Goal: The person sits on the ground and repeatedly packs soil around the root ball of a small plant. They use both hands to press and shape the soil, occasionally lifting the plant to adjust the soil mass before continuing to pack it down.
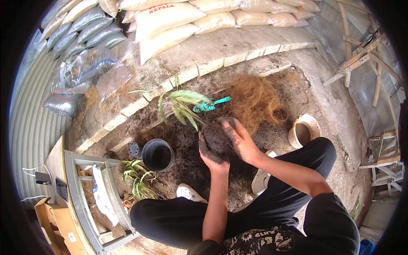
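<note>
My left hand [213, 154] and my right hand [239, 138] cup a dark, fibrous root ball [217, 137] between them, one on each side. From it a leafy green plant [183, 105] leans towards the upper left. Dark soil coats the fingers and palms. Just beyond the root ball lies a turquoise hand trowel [212, 104], smeared with soil. A heap of brown coconut fibre [255, 98] is on the ground to its right. Left of my hands stands a round black plastic pot [158, 155], with a smaller black pot [135, 149] on its side against it.
Loose dark soil [188, 162] covers the ground. More leafy plants [140, 180] lie below the black pot. A whitish bucket [304, 130] stands by my right knee. Concrete edging [210, 67] runs beyond, with stacked sacks [169, 19] behind. A metal-framed table [71, 178] is at the left.
</note>
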The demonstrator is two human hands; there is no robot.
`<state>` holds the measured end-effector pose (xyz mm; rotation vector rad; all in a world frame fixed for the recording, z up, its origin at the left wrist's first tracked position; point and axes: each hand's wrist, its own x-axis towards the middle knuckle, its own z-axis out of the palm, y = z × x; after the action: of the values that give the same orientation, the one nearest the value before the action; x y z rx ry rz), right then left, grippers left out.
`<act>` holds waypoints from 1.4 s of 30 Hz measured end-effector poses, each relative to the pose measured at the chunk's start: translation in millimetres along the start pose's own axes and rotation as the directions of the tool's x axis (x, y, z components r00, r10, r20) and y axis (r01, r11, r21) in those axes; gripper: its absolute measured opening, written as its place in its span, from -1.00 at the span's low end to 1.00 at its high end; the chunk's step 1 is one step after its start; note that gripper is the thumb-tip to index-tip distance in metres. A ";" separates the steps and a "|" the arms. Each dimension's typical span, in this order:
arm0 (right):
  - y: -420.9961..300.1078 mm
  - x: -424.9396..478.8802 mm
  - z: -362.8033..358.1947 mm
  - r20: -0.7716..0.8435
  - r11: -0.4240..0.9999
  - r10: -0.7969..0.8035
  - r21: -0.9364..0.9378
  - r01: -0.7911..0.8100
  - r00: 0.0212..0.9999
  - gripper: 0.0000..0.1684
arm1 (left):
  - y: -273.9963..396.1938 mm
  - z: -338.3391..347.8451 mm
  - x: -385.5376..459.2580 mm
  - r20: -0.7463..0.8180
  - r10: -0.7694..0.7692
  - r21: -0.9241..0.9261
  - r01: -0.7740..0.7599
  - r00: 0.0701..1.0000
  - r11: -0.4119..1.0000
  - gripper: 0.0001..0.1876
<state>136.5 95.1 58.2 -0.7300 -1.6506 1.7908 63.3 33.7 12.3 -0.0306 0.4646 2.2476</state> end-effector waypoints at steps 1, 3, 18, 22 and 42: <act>-4.0 -2.8 4.5 0.033 1.000 0.020 0.009 -0.021 0.999 -0.48 | -1.2 3.5 0.6 -0.063 0.051 0.090 -0.046 0.997 0.995 -0.49; 2.6 1.4 0.3 -0.035 0.996 0.087 -0.011 -0.087 0.996 -0.42 | 1.0 10.7 -2.0 -0.030 0.062 0.278 -0.051 0.998 0.959 -0.42; 78.3 44.7 -6.6 0.031 0.981 -0.130 -0.140 0.133 0.991 -0.16 | 31.3 -47.6 29.9 0.019 -0.235 -0.236 0.233 0.972 0.943 -0.45; 175.8 64.6 -44.1 -0.029 0.902 0.405 -0.150 -0.404 0.914 -0.17 | 57.9 -43.1 28.5 -0.034 -0.095 -0.019 0.095 0.995 0.995 -0.48; 338.6 -31.7 -25.3 0.248 0.241 0.396 -0.957 0.161 0.884 -0.16 | 93.3 -51.6 24.9 -0.346 0.167 0.135 -0.127 0.923 0.983 -0.51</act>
<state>157.3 69.7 -281.2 -0.9746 -3.1938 0.7394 -28.8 -21.1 -10.3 -0.3634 0.8094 2.3662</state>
